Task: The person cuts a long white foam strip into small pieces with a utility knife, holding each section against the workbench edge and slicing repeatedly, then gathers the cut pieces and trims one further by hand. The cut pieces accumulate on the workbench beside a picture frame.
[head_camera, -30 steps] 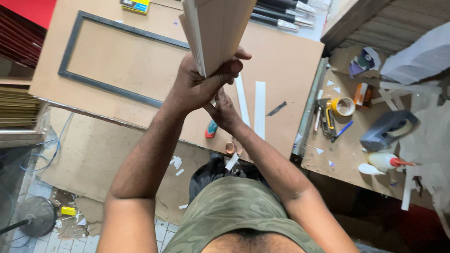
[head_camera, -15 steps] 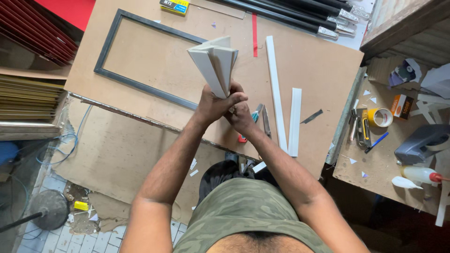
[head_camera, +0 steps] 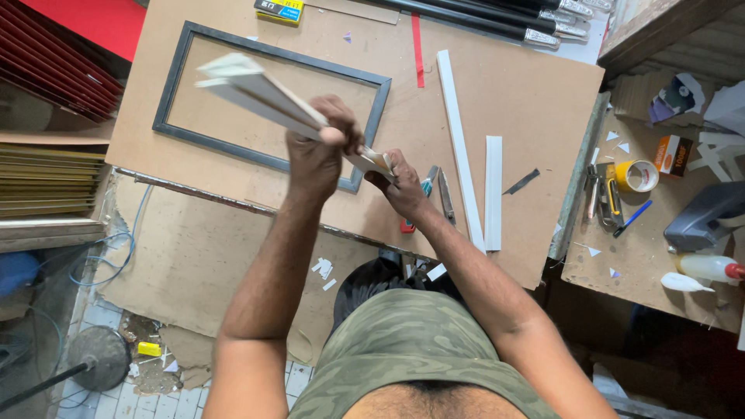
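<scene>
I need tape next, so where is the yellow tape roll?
In the head view, the yellow tape roll lies on the right side table, between the orange box and pliers.

White moulding strips [head_camera: 264, 93]: matt painted faces, pale raw wood showing at the cut end; in the grip of the left hand [head_camera: 317, 151] and right hand [head_camera: 400, 182].
Surface [head_camera: 535, 93]: brown fibreboard, smooth, matt.
Frame [head_camera: 268, 105]: dark grey, dull sheen.
Loose white strips [head_camera: 493, 190]: matt, smooth.
Tape roll [head_camera: 638, 176]: yellow, glossy.
Black rods [head_camera: 481, 19]: glossy, with metallic silver ends.
Cardboard sheet [head_camera: 186, 256]: rough, creased, matt.
</scene>
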